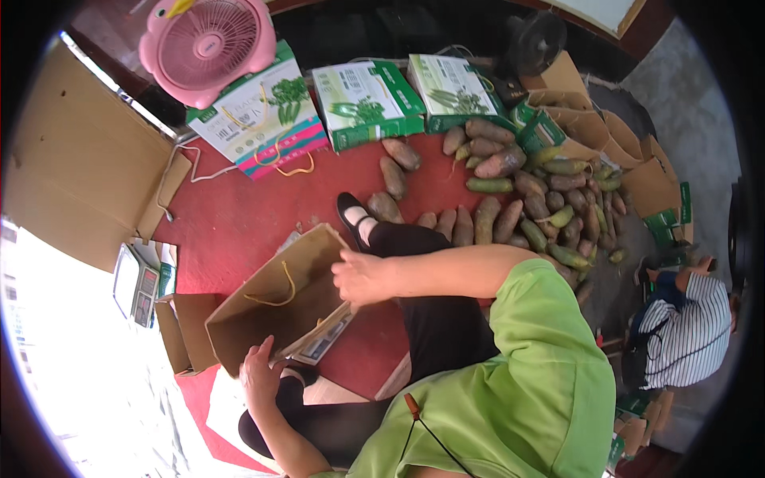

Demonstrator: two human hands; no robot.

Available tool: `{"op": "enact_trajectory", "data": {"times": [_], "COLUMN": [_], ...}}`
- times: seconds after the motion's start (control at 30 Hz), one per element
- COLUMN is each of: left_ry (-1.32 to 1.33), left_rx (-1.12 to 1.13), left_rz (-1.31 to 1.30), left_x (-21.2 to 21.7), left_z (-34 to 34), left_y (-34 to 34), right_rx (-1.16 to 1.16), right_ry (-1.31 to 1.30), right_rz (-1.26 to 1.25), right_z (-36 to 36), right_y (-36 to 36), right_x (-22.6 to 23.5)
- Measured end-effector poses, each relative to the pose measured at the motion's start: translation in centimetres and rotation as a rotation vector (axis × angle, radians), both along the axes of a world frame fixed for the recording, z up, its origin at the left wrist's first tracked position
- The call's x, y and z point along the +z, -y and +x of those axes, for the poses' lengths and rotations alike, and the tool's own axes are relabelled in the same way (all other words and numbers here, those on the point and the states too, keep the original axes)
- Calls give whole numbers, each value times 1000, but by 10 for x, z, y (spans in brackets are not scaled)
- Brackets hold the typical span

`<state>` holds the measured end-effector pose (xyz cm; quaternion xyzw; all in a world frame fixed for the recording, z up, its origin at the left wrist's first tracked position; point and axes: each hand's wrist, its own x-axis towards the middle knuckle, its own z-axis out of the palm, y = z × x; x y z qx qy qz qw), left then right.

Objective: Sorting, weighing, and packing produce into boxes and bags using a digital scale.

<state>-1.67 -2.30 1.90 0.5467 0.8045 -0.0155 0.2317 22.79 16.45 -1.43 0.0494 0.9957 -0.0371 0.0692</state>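
Tilted over my legs is an open-topped brown cardboard gift bag (263, 315) with yellow rope handles; bare brown card shows inside. My right hand (362, 279) is closed on its right-hand rim. At the near left corner, my left hand (261, 376) has its fingers closed over the edge. To the right of my foot lies a heap of long, dull purple-brown and green root vegetables (570, 203), with several more in a row along my leg.
A pink fan (209, 48) stands at the far left beside white-and-green printed carrier boxes (366, 99). Open brown cartons (586, 127) line the far right. A digital scale (137, 283) sits at left, next to a small brown box (190, 331). Another person (685, 327) is at right.
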Motion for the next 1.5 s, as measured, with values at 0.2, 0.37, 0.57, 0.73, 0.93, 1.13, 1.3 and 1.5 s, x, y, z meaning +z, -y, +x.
{"op": "enact_trajectory", "data": {"times": [0.2, 0.37, 0.57, 0.73, 0.93, 1.13, 1.3, 1.5], "left_ry": [105, 145, 147, 115, 73, 48, 97, 52], "left_rx": [-85, -199, -188, -194, -207, -80, -20, -67], "left_rz": [-8, 13, -1, 118, 202, 276, 236, 247], "left_x": [-5, -23, -40, -51, -51, -71, -70, -67], "left_z": [18, 19, 12, 12, 11, -5, -7, -4], "left_y": [-7, -3, 9, 12, 18, 22, 24, 15], "right_rx": [-378, -935, -1335, -1551, -1679, -1780, -1652, -1865], "right_ry": [-606, -519, -27, 141, 328, 372, 334, 437], "right_rz": [-346, -241, -360, -507, -570, -775, -752, -1123], "right_z": [43, 168, 308, 408, 413, 397, 411, 403], "right_y": [-40, -61, 15, 124, 221, 274, 321, 344], "right_x": [40, 7, -79, -176, -239, -280, -281, -252]}}
